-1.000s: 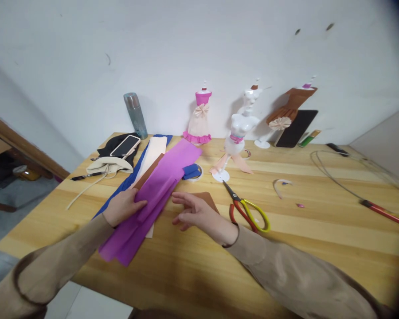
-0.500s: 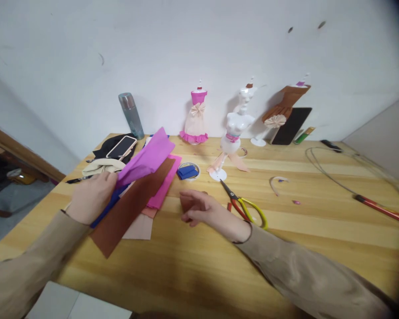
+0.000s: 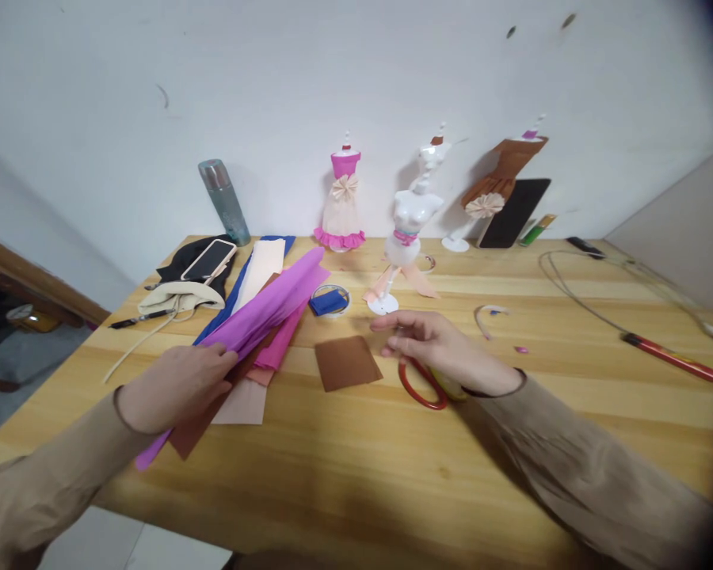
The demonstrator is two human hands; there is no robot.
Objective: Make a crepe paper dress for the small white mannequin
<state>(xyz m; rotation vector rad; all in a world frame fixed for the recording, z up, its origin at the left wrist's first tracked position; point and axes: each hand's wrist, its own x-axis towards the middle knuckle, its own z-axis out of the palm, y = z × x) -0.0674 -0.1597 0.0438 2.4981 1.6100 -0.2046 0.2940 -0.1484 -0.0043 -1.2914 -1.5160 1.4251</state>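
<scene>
My left hand (image 3: 181,386) is closed on a strip of purple crepe paper (image 3: 267,297), which lies slantwise over a brown sheet (image 3: 199,431), pink paper (image 3: 278,348) and a pale pink piece (image 3: 241,405). Above the scissors (image 3: 421,388) hovers my right hand (image 3: 431,344), fingers apart and holding nothing; it hides the blades and much of the handles. Just left of its fingertips, a squarish brown piece (image 3: 345,362) lies flat on the table. Behind it stands a bare white mannequin (image 3: 416,214), with peach strips (image 3: 419,281) around its base.
Against the wall stand a mannequin in a pink dress (image 3: 345,194) and one in brown (image 3: 508,170). A bottle (image 3: 226,206), phone (image 3: 211,260) and beige pouch (image 3: 181,296) sit at left. A roll of tape (image 3: 349,299) surrounds folded blue paper. A red-handled tool (image 3: 677,358) with a cable lies right.
The purple crepe paper has been lowered over the brown sheet, my left hand moving down with it. My right hand has shifted right over the scissors, uncovering the squarish brown piece.
</scene>
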